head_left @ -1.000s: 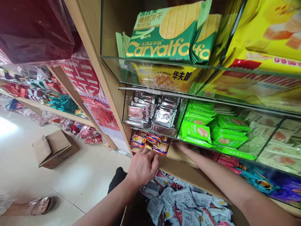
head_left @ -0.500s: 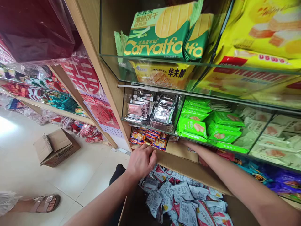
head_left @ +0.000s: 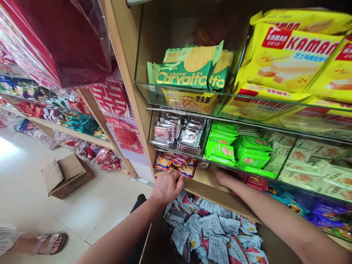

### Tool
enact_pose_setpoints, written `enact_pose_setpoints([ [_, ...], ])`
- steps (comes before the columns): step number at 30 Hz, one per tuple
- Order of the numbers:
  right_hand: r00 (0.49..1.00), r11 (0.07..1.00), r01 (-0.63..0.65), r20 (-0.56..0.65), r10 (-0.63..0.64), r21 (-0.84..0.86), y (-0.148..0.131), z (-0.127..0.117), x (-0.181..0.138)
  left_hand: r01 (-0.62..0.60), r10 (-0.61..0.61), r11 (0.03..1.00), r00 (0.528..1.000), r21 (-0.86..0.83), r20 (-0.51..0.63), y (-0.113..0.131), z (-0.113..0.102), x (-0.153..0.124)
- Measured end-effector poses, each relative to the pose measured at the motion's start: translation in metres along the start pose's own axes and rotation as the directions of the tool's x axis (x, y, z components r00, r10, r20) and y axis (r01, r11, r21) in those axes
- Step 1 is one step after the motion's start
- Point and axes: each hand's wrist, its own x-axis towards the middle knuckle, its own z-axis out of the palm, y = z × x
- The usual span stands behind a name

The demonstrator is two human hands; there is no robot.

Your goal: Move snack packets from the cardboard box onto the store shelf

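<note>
Wooden shelving unit with glass shelves occupies the right side. A second wooden shelf run recedes leftward. The floor is pale glossy tile. An open cardboard box stands on it. A bright light patch lies at the floor's left edge.

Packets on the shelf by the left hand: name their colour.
Packets orange and yellow; head view.

Shelves and floor around us
We see silver packets at the glass shelf's left end, green packets beside them, yellow wafer packs above right, and a cardboard box on the floor near a sandalled foot.
</note>
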Motion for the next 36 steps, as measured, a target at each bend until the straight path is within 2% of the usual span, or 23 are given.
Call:
enact_pose_setpoints([
  [2,0.982,0.99,0.035,0.191,-0.009,-0.134,-0.005,-0.007,-0.004,-0.003,0.003,1.0,1.0,0.001,-0.007,-0.001,0.0,0.0],
  [4,0.938,0.971,0.106,0.346,-0.026,-0.215,-0.012,-0.019,-0.013,-0.001,0.001,1.0,1.0,0.001,-0.013,-0.001,-0.001,-0.001],
  [6,0.89,0.955,0.182,0.452,-0.059,-0.234,-0.019,-0.037,-0.028,0.001,-0.001,1.0,1.0,0.002,-0.014,-0.001,-0.001,-0.002],
  [8,0.858,0.933,0.272,0.499,-0.123,-0.237,-0.027,-0.06,-0.049,-0.001,0.001,1.0,1.0,0.002,-0.017,0.0,0.0,-0.002],
  [10,0.855,0.885,0.39,0.457,-0.245,-0.254,-0.033,-0.084,-0.074,0.003,-0.003,1.0,1.0,-0.001,-0.029,-0.001,0.001,-0.002],
  [12,0.851,0.816,0.495,0.356,-0.387,-0.297,-0.04,-0.105,-0.1,0.014,-0.014,1.0,0.999,-0.004,-0.039,-0.003,0.001,0.0],
  [14,0.837,0.766,0.547,0.257,-0.484,-0.337,-0.046,-0.119,-0.127,0.019,-0.02,1.0,0.997,-0.009,-0.07,-0.003,-0.001,0.0],
  [16,0.821,0.739,0.567,0.178,-0.542,-0.364,-0.052,-0.123,-0.155,-0.023,0.015,0.999,0.986,-0.047,-0.164,0.004,-0.006,-0.004],
  [18,0.804,0.727,0.578,0.102,-0.586,-0.371,-0.057,-0.117,-0.183,-0.128,0.078,0.974,0.964,-0.185,-0.255,0.021,-0.012,-0.016],
  [20,0.789,0.725,0.588,0.057,-0.612,-0.358,-0.062,-0.106,-0.207,-0.183,0.083,0.859,0.971,-0.477,-0.223,0.049,-0.017,-0.033],
  [21,0.783,0.724,0.597,0.056,-0.619,-0.345,-0.064,-0.1,-0.217,-0.123,0.05,0.737,0.991,-0.665,-0.128,0.066,-0.019,-0.043],
  [22,0.778,0.723,0.608,0.065,-0.625,-0.329,-0.065,-0.094,-0.226,0.004,0.016,0.566,1.0,-0.824,0.017,0.082,-0.019,-0.051],
  [23,0.77,0.72,0.623,0.078,-0.633,-0.305,-0.066,-0.089,-0.233,0.13,0.012,0.384,0.989,-0.914,0.146,0.096,-0.019,-0.058],
  [25,0.765,0.735,0.64,0.097,-0.637,-0.223,-0.067,-0.08,-0.245,0.279,0.032,0.053,0.959,-0.959,0.281,0.118,-0.017,-0.066],
  [27,0.809,0.806,0.588,0.05,-0.586,-0.066,-0.068,-0.075,-0.254,0.315,0.03,-0.168,0.949,-0.934,0.315,0.129,-0.015,-0.068],
  [29,0.898,0.88,0.439,-0.097,-0.428,0.183,-0.068,-0.071,-0.258,0.324,0.0,-0.287,0.941,-0.901,0.339,0.132,-0.012,-0.066],
  [31,0.963,0.857,0.254,-0.205,-0.178,0.448,-0.069,-0.066,-0.258,0.333,-0.033,-0.34,0.931,-0.88,0.365,0.131,-0.011,-0.066],
  [33,0.98,0.778,0.097,-0.196,0.034,0.62,-0.068,-0.061,-0.256,0.332,-0.06,-0.355,0.925,-0.874,0.376,0.131,-0.011,-0.067],
  [34,0.981,0.75,0.035,-0.165,0.099,0.661,-0.068,-0.058,-0.254,0.342,-0.061,-0.353,0.92,-0.871,0.386,0.13,-0.011,-0.068],
  [36,0.984,0.716,-0.043,-0.095,0.152,0.697,-0.066,-0.056,-0.252,0.38,-0.031,-0.31,0.912,-0.871,0.409,0.128,-0.013,-0.069],
])
